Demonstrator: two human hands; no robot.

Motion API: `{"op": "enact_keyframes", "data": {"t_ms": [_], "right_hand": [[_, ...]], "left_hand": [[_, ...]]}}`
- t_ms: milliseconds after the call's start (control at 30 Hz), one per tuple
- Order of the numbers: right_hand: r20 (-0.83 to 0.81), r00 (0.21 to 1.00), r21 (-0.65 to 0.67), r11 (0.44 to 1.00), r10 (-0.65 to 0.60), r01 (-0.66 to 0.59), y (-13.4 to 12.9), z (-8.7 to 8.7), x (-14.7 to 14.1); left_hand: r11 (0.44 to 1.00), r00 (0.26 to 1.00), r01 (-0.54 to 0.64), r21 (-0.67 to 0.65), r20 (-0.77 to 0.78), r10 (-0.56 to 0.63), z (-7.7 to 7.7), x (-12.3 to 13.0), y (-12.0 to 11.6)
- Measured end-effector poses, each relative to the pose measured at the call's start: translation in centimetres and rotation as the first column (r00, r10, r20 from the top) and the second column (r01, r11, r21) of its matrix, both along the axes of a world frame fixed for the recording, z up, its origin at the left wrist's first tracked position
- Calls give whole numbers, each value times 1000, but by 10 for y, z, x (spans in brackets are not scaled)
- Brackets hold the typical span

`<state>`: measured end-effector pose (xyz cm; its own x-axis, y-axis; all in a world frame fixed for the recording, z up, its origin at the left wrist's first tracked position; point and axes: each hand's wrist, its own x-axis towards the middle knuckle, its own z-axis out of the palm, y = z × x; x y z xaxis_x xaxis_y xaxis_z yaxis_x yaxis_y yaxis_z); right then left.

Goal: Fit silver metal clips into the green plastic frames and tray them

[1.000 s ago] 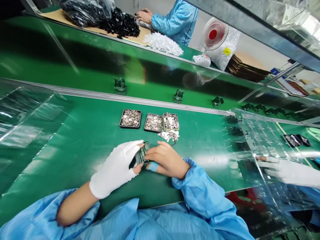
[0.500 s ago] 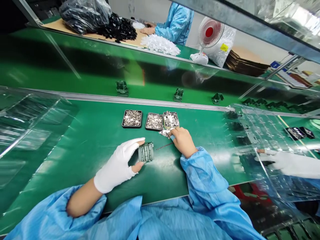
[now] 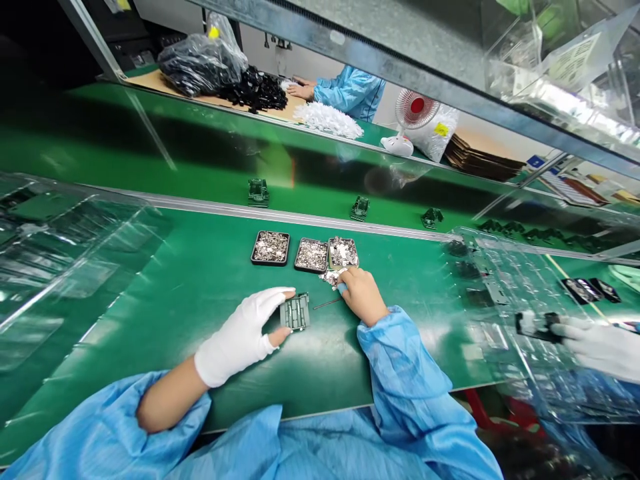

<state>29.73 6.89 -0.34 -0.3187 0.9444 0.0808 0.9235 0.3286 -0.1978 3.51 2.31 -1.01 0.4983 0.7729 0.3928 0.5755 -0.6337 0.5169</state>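
Note:
My left hand (image 3: pixel 243 335), in a white glove with bare thumb and fingertips, holds a small green-and-grey circuit board assembly (image 3: pixel 295 312) by its edges above the green table. My right hand (image 3: pixel 361 293) is closed, with a blue band on one finger. From it a thin dark rod (image 3: pixel 326 304) points left toward the board; its kind is unclear. The fingertips are at a loose heap of small shiny metal parts (image 3: pixel 330 277). Just beyond stand three shallow black trays full of such parts: a left tray (image 3: pixel 270 263), a middle tray (image 3: pixel 310 268) and a right tray (image 3: pixel 357 255).
Clear plastic trays stand at the left (image 3: pixel 100 267) and right (image 3: pixel 520 300). Over the right one, a co-worker's white-gloved hand (image 3: pixel 600 343) holds a black part. Several board assemblies (image 3: pixel 360 208) line the ledge behind. A metal shelf beam (image 3: pixel 350 47) crosses above.
The whole view has shifted slightly. My hands keep nearly the same poses by the board and the metal parts. The co-worker's gloved hand now shows a black part over the right tray.

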Motion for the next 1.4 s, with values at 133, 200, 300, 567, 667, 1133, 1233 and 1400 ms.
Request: {"op": "enact_keyframes", "data": {"t_ms": [133,200,300,567,667,1133,1233,1400], "right_hand": [[-305,948,-36,995,-95,88,0,5,3],[-430,889,-48,987,-158,153,-3,11,-1],[-608,792,6,997,-54,72,-14,23,-19],[-618,715,153,942,328,-300,-44,30,-67],[-650,708,130,958,277,-256,-41,24,-62],[-652,742,55,986,154,-157,-36,7,-64],[-648,746,59,987,154,-152,-37,5,-66],[-583,796,47,985,160,-163,-38,5,-66]], "left_hand": [[999,1000,7,-31,13,-7,3,0,2],[999,998,-42,-31,39,43,10,0,5],[994,992,-107,0,68,107,24,2,9],[964,993,-95,249,-41,109,34,14,9],[963,990,-133,235,-20,141,29,12,7],[864,966,3,-504,226,128,4,20,13],[867,964,1,-499,230,132,4,21,12],[867,965,-10,-499,221,139,5,21,12]]}}
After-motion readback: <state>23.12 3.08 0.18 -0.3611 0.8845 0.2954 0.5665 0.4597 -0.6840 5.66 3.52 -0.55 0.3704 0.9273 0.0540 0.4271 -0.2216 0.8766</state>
